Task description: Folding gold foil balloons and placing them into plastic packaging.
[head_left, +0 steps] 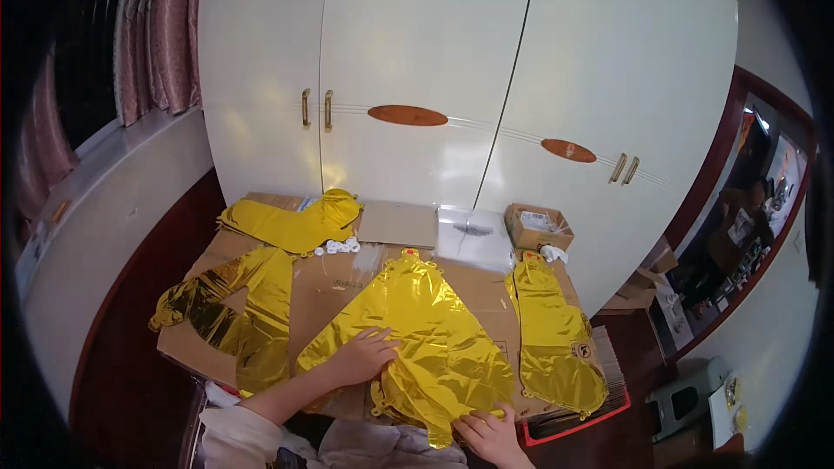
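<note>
A large, flat gold foil balloon (426,313) lies creased across the middle of the cardboard-covered table, its narrow end pointing away from me and its lower part folded over. My left hand (367,354) rests on its left side with the fingers stretched out over the foil. At the near right corner, my right hand (489,436) has its fingers closed over the foil's edge; the thumb is hard to make out. Other flat gold foil balloons lie around it: a bent one (265,317) on the left, one (291,221) at the far left, and one (556,334) on the right.
Small white rolls (337,246) sit at the back beside a grey-brown flat sheet (398,224) and clear plastic bags (473,239). An open cardboard box (539,226) stands back right. White cabinet doors (417,43) rise behind the table. A grey stool (691,399) is at right.
</note>
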A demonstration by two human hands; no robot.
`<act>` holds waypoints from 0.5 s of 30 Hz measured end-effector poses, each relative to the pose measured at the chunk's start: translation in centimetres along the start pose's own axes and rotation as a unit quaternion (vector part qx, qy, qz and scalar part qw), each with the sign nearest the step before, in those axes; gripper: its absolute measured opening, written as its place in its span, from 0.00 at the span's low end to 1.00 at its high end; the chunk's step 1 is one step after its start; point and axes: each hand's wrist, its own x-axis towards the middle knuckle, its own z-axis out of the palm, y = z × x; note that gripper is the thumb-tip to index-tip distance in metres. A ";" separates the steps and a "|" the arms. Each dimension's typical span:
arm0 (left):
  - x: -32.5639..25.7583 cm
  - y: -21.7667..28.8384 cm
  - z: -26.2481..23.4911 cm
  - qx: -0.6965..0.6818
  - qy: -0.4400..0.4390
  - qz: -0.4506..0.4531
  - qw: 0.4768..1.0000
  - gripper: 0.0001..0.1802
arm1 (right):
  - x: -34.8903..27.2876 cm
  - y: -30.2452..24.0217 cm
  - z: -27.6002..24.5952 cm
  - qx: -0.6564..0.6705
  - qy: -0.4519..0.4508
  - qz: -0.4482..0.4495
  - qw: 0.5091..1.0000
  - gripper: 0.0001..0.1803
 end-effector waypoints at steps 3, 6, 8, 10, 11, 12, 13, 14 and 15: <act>-0.4 0.1 0.4 0.012 -0.009 -0.003 1.000 0.10 | 0.0 0.2 0.2 0.020 -0.014 0.017 1.000 0.14; -0.7 0.1 0.6 0.017 -0.022 -0.018 0.999 0.10 | -0.2 0.7 0.8 0.012 -0.016 0.019 1.000 0.15; -0.9 0.0 0.6 0.023 -0.021 -0.019 0.999 0.10 | -0.2 0.6 0.9 0.011 -0.017 0.017 1.000 0.15; -1.1 -0.3 0.6 0.028 -0.009 -0.010 1.000 0.10 | -0.1 0.5 0.8 0.011 -0.018 0.017 1.000 0.15; -1.2 -0.3 0.6 0.028 -0.009 -0.010 1.000 0.11 | 0.1 0.4 0.8 0.012 -0.019 0.017 1.000 0.14; -1.4 -0.4 0.6 0.027 -0.009 -0.011 1.000 0.11 | 0.1 0.3 0.8 0.014 -0.020 0.018 1.000 0.14; -1.5 -0.4 0.6 0.026 -0.010 -0.012 1.000 0.11 | 0.1 0.2 0.7 0.020 -0.027 0.022 0.999 0.14; -1.5 -0.4 0.7 0.026 -0.017 -0.019 0.999 0.11 | 0.1 0.2 0.7 0.025 -0.033 0.025 0.999 0.13; -1.6 -0.5 0.8 0.028 -0.024 -0.028 0.999 0.11 | 0.3 0.1 0.7 0.031 -0.039 0.028 0.998 0.13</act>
